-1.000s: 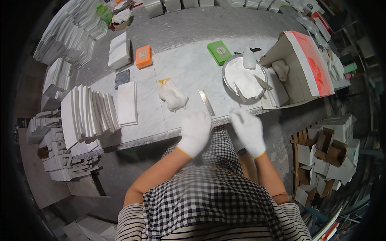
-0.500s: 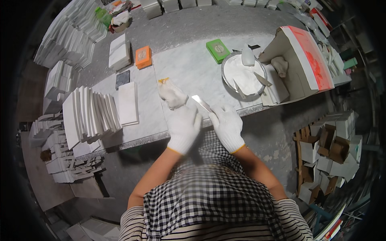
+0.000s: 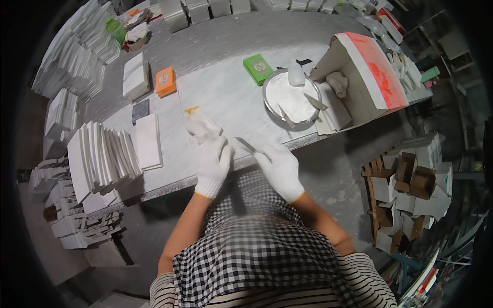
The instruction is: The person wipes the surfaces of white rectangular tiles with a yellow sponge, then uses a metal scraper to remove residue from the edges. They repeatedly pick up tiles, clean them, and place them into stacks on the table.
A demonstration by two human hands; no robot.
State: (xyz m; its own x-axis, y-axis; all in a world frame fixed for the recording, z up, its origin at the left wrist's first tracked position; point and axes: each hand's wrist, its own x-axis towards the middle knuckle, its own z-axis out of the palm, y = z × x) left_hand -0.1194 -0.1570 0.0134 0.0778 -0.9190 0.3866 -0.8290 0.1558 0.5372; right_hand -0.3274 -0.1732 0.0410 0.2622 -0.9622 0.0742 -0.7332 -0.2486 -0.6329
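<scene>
Both my hands wear white knit gloves with yellow cuffs and work over the near table edge. My right hand [image 3: 281, 168] is closed on a putty knife [image 3: 245, 145], its thin metal blade pointing forward and left. The handle is hidden in the fingers. A crumpled white work glove [image 3: 201, 124] with a yellow edge lies on the white tabletop. My left hand [image 3: 212, 162] is curled at its near end, the fingers drawn together and partly hidden. To the right, a metal bowl [image 3: 267, 105] holds white paste or powder [image 3: 290, 95], metal blades and a white plastic piece [image 3: 296, 74].
White slabs [image 3: 105, 159] stand upright at the left, beside a flat white tile [image 3: 148, 141]. An orange box [image 3: 165, 82] and a green box [image 3: 258, 69] sit farther back. An open carton [image 3: 354, 77] stands at the right edge. Cartons [image 3: 411, 190] fill the floor at right.
The whole view has shifted, with the table lower and farther left. My hands are slightly farther apart, and the blade has turned from bright to dark. The crumpled glove has hardly moved on the table.
</scene>
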